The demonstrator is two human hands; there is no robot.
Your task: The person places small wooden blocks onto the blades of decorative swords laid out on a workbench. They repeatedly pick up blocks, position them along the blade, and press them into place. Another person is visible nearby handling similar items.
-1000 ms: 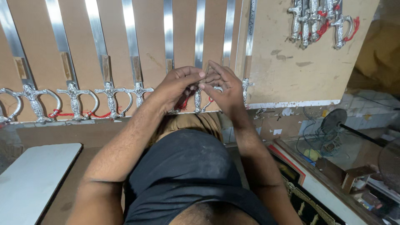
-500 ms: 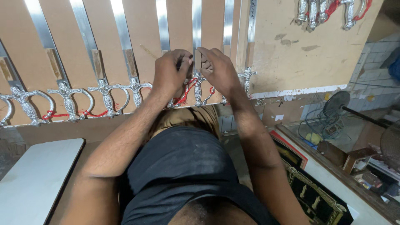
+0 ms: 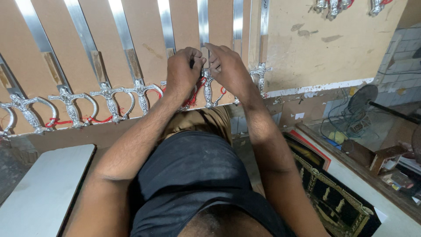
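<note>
A row of steel swords with ornate silver hilts lies side by side on a brown board, linked by a red cord. My left hand and my right hand meet over one sword's hilt near the middle of the row. Both hands pinch at the guard where blade and hilt join, with red cord hanging just below my left fingers. Exactly what the fingertips grip is hidden between the hands. Neighbouring hilts lie to either side.
A white panel sits at lower left. More silver hilts hang at the top right of a pale board. A small fan, wires and a wooden ledge are at right, with a dark patterned mat below.
Both hands have shifted up along the sword from its grip to the guard area, and the view has tilted slightly, bringing the row of hilts lower in frame.
</note>
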